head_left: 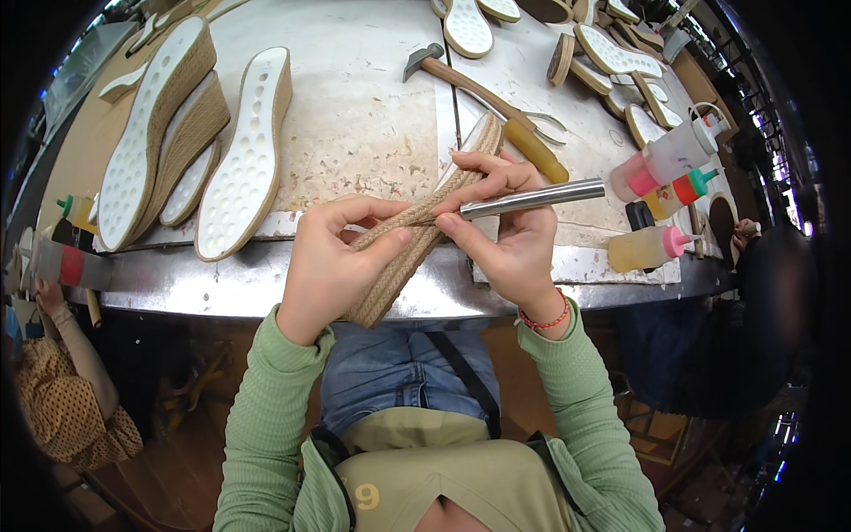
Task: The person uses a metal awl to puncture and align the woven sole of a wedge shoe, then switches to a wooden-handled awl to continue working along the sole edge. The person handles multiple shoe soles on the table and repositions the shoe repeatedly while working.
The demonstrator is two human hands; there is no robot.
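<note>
A wedge shoe sole wrapped in tan braided rope (390, 279) is held on edge, slanting, at the table's front edge. My left hand (332, 257) is closed on its near part, with thumb and fingers pinching the braid. My right hand (514, 239) is closed around an awl with a thick silver handle (541, 199). Its thin tip points left at the braid beside my left thumb; whether it goes into the braid, I cannot tell. The right fingers also touch the sole's far part, where a strip of white insole shows.
White-topped wedge soles (244, 160) stand at the left, with more piled at the far right. Beyond my right hand lie a hammer (470, 84) and a yellow-handled tool (534, 151). Squeeze bottles (643, 248) stand to the right. Other people are at both sides.
</note>
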